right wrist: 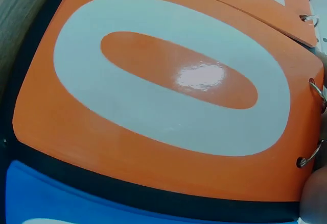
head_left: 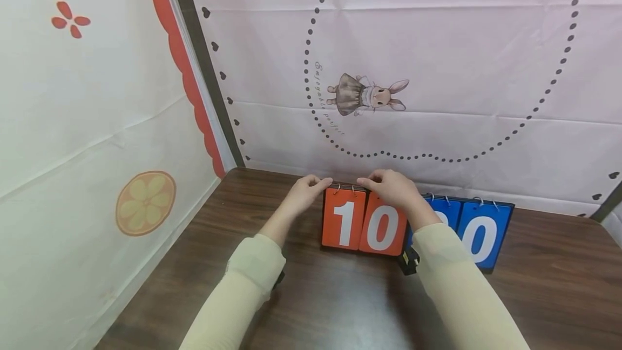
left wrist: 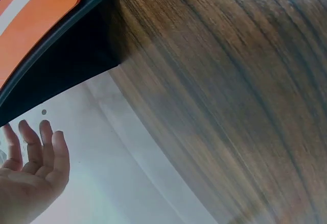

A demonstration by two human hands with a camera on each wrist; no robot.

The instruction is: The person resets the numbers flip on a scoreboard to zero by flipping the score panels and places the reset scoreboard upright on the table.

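Note:
A flip scoreboard stands on the wooden table, with a red "1" card (head_left: 330,220) and a red "0" card (head_left: 399,231) on its left half. Its right half carries a blue "0" card (head_left: 499,231) and another blue card (head_left: 454,210), partly hidden by my right arm. My left hand (head_left: 303,193) is at the upper left corner, thumb towards the top edge; its loosely bent fingers (left wrist: 47,147) show behind the board. Over the top of the red "0" card, my right hand (head_left: 391,185) has its thumb pointing left at the edge. Its fingertips are hidden.
Metal rings (right wrist: 309,155) join the cards along the top edge. The brown table (head_left: 335,307) meets a pink cloth backdrop (head_left: 452,69) behind the scoreboard and a white cloth wall (head_left: 97,123) on the left. A small black device (head_left: 410,261) sits at my right wrist.

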